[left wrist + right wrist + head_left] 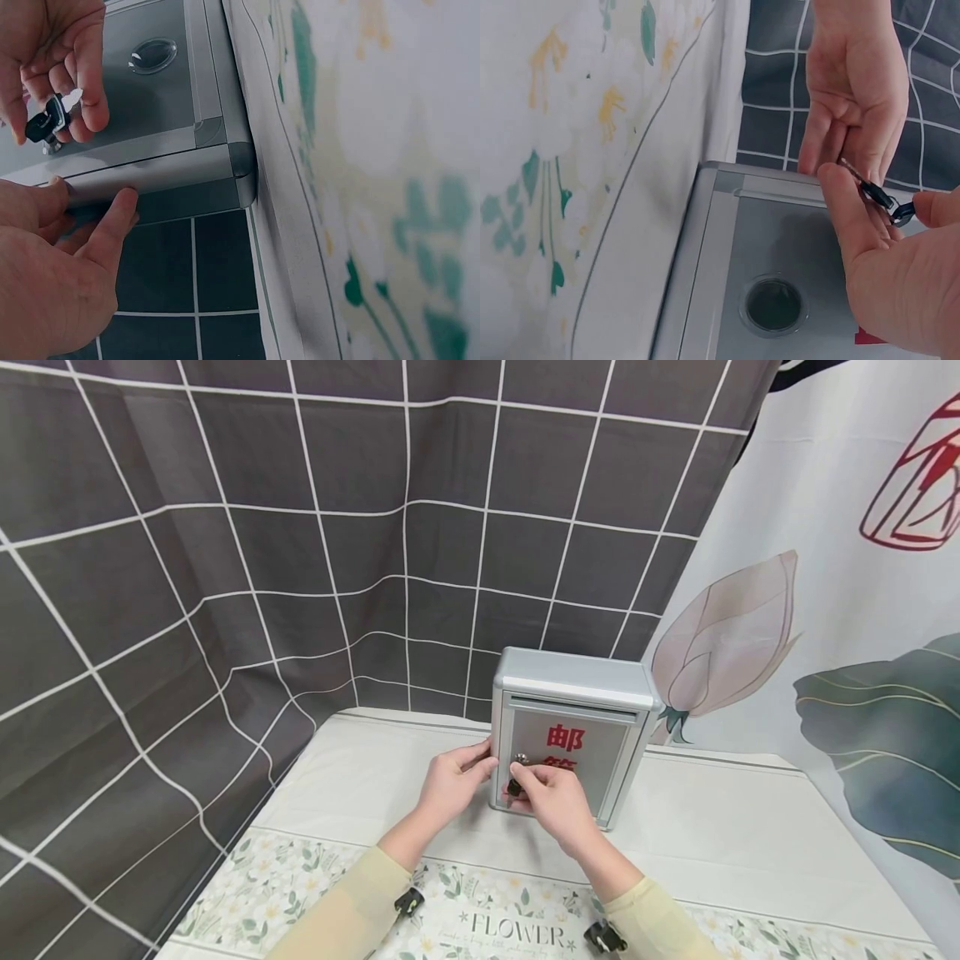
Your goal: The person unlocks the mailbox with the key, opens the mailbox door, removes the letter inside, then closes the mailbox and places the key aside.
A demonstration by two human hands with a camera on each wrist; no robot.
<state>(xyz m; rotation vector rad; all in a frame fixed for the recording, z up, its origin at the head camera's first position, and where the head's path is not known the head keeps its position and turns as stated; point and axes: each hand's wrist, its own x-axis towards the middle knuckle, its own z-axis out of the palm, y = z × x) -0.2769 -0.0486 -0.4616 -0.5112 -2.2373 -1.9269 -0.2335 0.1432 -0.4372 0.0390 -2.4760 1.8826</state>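
Observation:
A silver metal mailbox (pixel 573 681) with red characters on its door stands upright on the table. My left hand (pixel 452 785) grips its left side, thumb near the front edge; in the left wrist view the thumb and index finger (pixel 120 206) touch the side wall. In front of the door, my right hand (pixel 558 797) pinches the black head of a key (pixel 37 127). A second black-headed key (pixel 874 193) hangs on the same ring, its blade bare. The chrome lock (pixel 521 760) shows just above the fingers. Whether the pinched key sits in it, I cannot tell.
A round window (pixel 772 306) is set in the door, and a slot (pixel 573 706) runs near the top. A flower-print cloth (pixel 517 897) covers the table. Behind hangs a dark curtain with white grid lines (pixel 442 552); a white lotus-print curtain (pixel 750 710) hangs at the right.

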